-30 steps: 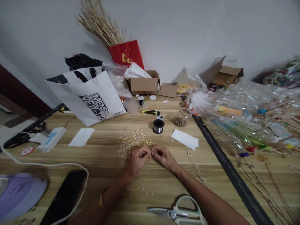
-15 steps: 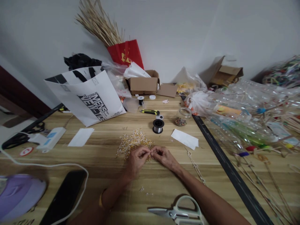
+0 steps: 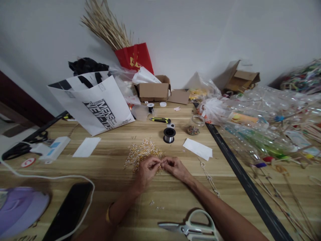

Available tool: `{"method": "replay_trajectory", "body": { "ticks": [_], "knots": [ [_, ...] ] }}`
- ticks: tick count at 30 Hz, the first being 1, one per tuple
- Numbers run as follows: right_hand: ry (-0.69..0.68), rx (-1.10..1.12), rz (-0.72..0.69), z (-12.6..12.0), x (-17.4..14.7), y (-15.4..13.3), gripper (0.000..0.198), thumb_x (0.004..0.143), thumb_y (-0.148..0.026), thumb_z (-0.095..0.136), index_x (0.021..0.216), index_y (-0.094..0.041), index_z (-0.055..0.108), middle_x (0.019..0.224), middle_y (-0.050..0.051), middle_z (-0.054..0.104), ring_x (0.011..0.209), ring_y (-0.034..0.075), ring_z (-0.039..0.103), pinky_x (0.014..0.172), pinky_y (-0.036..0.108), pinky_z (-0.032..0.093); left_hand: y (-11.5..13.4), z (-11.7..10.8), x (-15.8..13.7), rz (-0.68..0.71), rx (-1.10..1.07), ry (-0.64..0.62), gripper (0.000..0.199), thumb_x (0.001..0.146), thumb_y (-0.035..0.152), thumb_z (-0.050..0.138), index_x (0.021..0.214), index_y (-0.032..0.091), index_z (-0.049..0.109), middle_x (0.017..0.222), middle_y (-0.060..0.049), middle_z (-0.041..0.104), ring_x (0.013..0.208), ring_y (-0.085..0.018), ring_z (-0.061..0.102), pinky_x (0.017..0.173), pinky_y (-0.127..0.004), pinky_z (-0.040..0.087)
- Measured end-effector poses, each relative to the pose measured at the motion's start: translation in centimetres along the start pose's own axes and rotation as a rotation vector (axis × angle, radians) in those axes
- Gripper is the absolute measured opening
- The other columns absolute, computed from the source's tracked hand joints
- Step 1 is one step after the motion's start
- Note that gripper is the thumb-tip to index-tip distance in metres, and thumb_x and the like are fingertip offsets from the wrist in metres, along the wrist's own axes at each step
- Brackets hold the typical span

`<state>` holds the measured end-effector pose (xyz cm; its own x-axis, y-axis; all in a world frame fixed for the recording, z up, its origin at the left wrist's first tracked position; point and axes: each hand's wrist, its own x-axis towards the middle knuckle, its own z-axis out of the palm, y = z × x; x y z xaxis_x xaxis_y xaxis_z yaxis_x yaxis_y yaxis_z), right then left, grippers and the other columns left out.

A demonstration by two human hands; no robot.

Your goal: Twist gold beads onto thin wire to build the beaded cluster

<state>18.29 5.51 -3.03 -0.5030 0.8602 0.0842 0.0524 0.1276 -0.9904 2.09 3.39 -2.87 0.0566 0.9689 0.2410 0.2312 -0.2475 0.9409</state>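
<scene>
My left hand [image 3: 148,169] and my right hand [image 3: 175,167] meet fingertip to fingertip over the wooden table [image 3: 120,194]. Both are closed in a pinch; whatever lies between the fingers is too small to make out. Just behind my left hand spreads a pile of small gold and clear beads [image 3: 141,152]. A spool of thin silvery wire [image 3: 169,135] stands beyond my right hand. Close to my right forearm lie a knotted cord [image 3: 209,179] and, nearer the front edge, scissors [image 3: 190,227]. A few tiny clear pieces [image 3: 151,203] rest in front of my hands.
At the back are a white paper bag [image 3: 100,103], a cardboard box [image 3: 154,91], a utility knife [image 3: 160,119] and a glass jar [image 3: 195,125] of beads. Plastic bottles [image 3: 263,134] crowd the right. A phone [image 3: 69,211], cable and power strip [image 3: 56,149] lie left.
</scene>
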Motion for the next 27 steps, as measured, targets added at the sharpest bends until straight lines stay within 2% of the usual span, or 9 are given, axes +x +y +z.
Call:
{"method": "replay_trajectory", "body": {
  "ticks": [10, 17, 20, 23, 27],
  "knots": [
    [0.022, 0.051, 0.003, 0.25, 0.08, 0.14, 0.033, 0.079, -0.046, 0.058, 0.074, -0.013, 0.059, 0.059, -0.003, 0.051, 0.051, 0.008, 0.039, 0.049, 0.02, 0.029, -0.14, 0.18, 0.03, 0.011, -0.001, 0.002, 0.004, 0.073, 0.016, 0.059, 0.074, 0.017, 0.062, 0.077, -0.005, 0.065, 0.07, -0.016, 0.064, 0.062, -0.023, 0.052],
    [0.008, 0.069, 0.01, 0.17, 0.11, 0.0, 0.037, 0.08, -0.049, 0.056, 0.08, -0.013, 0.061, 0.063, -0.001, 0.055, 0.053, 0.009, 0.041, 0.05, 0.02, 0.03, -0.22, 0.15, 0.14, -0.005, -0.028, 0.013, 0.004, 0.072, 0.016, 0.059, 0.075, 0.016, 0.062, 0.077, -0.004, 0.065, 0.069, -0.015, 0.065, 0.06, -0.021, 0.053],
    [0.0, 0.065, 0.025, 0.08, 0.1, -0.36, 0.039, 0.082, -0.051, 0.053, 0.075, -0.014, 0.06, 0.061, -0.001, 0.054, 0.052, 0.008, 0.04, 0.049, 0.02, 0.029, -0.09, 0.11, 0.24, 0.001, -0.02, 0.028, 0.005, 0.07, 0.014, 0.059, 0.073, 0.016, 0.062, 0.074, -0.003, 0.066, 0.066, -0.013, 0.064, 0.06, -0.02, 0.053],
    [0.012, 0.056, 0.04, -0.04, 0.01, -0.64, 0.045, 0.085, -0.054, 0.045, 0.068, -0.014, 0.057, 0.058, -0.001, 0.051, 0.05, 0.008, 0.039, 0.048, 0.021, 0.029, 0.04, 0.09, 0.25, -0.043, -0.037, 0.022, 0.005, 0.07, 0.014, 0.06, 0.074, 0.015, 0.062, 0.073, -0.003, 0.066, 0.065, -0.013, 0.065, 0.059, -0.02, 0.053],
    [0.06, 0.033, 0.023, 0.05, -0.26, -0.63, 0.044, 0.086, -0.054, 0.043, 0.068, -0.015, 0.054, 0.058, -0.002, 0.047, 0.051, 0.009, 0.039, 0.047, 0.021, 0.029, -0.01, 0.1, 0.14, -0.093, -0.051, 0.037, 0.007, 0.068, 0.014, 0.061, 0.075, 0.015, 0.061, 0.072, -0.003, 0.067, 0.065, -0.014, 0.066, 0.058, -0.02, 0.053]
  ]
}}
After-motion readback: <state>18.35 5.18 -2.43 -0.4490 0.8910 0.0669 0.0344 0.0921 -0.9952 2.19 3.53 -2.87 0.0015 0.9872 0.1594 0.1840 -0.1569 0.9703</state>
